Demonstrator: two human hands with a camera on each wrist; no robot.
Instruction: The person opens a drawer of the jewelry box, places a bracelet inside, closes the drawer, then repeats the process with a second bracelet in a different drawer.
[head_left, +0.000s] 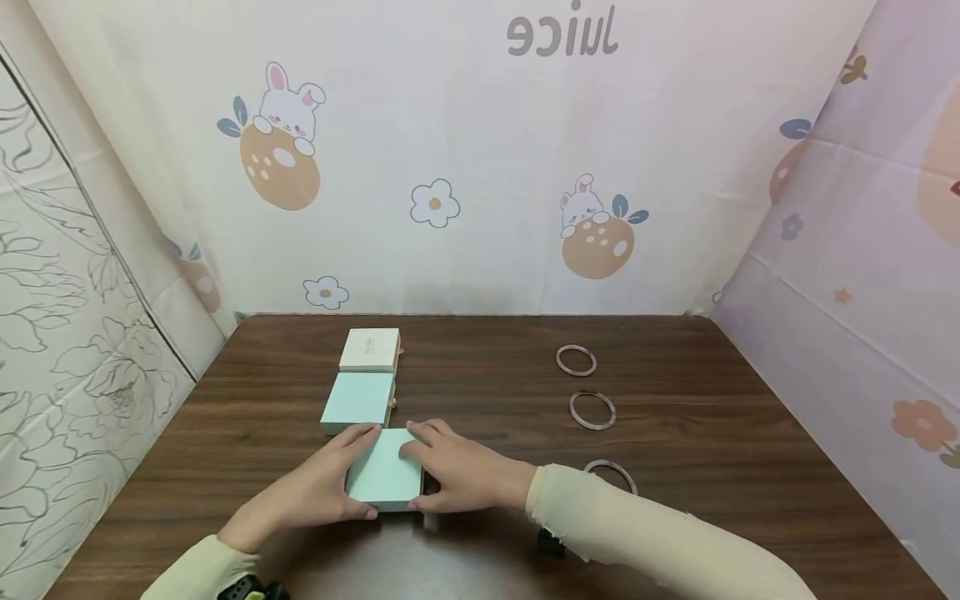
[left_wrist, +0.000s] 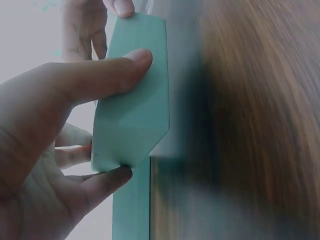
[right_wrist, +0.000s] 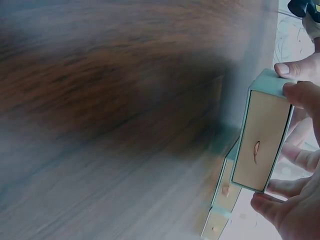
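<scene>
A mint-green drawer box is held between both hands near the front of the table. My left hand grips its left side, thumb on the near face and fingers along the far edge. On the opposite side my right hand holds it, thumb at the near corner. In the right wrist view the box's cream drawer front shows a small ribbon pull, with the drawer pushed in. Just behind stands a second mint-green box, and a white box with faint lettering lies beyond that.
Three thin rings, like bangles, lie in a column at the right: a far ring, a middle ring and a near ring partly hidden by the right sleeve. Printed curtains enclose the dark wooden table.
</scene>
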